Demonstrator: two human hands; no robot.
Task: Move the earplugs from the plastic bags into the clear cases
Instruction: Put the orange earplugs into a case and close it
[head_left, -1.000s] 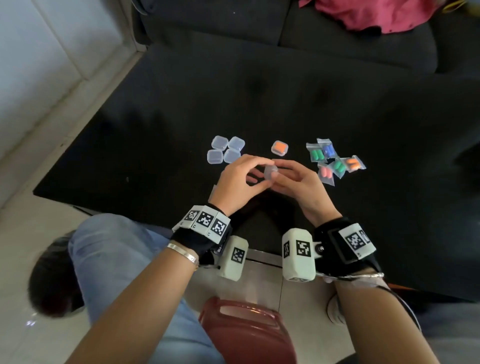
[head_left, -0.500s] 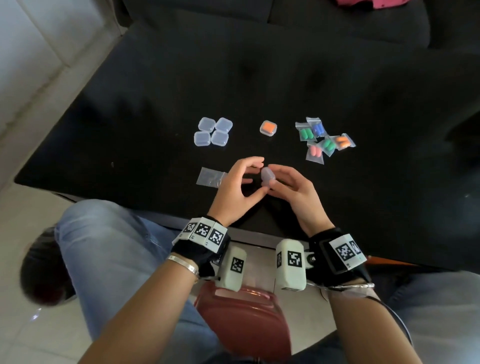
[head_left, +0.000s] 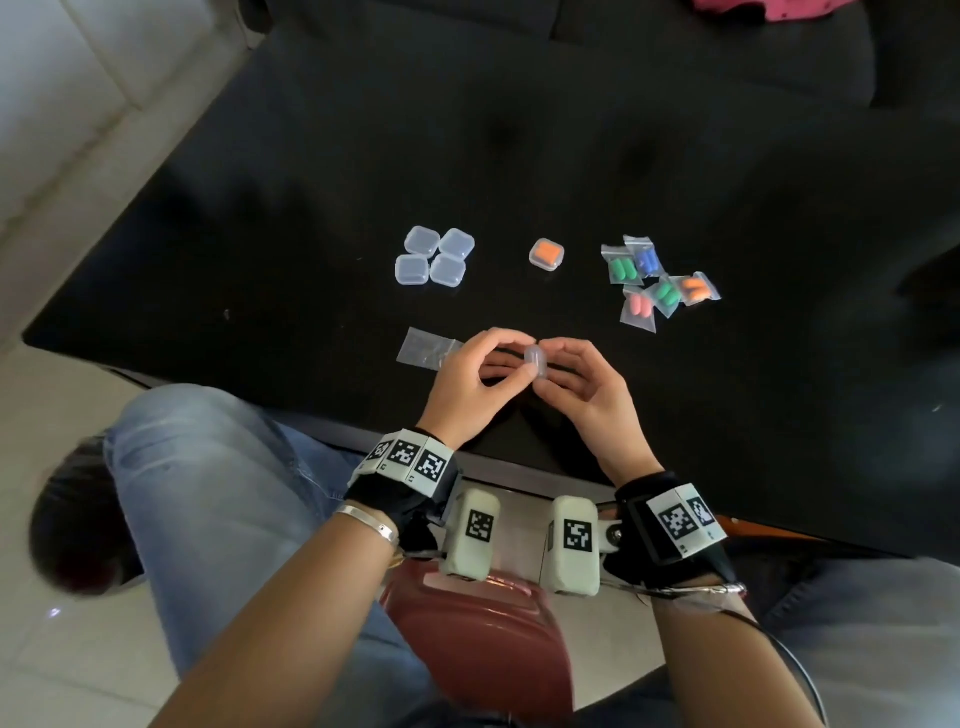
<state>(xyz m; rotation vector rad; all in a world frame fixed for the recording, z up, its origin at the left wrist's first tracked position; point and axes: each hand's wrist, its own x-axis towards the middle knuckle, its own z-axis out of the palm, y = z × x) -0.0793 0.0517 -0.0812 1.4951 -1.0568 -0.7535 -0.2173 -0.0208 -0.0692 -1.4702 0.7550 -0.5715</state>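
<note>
Clear case (head_left: 535, 358) pinched between left hand (head_left: 475, 387) and right hand (head_left: 587, 392), above black table (head_left: 311, 182)

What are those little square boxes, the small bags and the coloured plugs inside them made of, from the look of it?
The four empty cases look like hard translucent plastic: frosted, rounded corners, faint sheen. The bags look like thin clear plastic film: crinkled, glossy, contents showing through. The earplugs seem to be soft foam, matte and rounded, though touch alone would confirm that. The table is matte black; its material is unclear.

Clear plastic cases (head_left: 435, 255), matt table (head_left: 311, 208)
</note>
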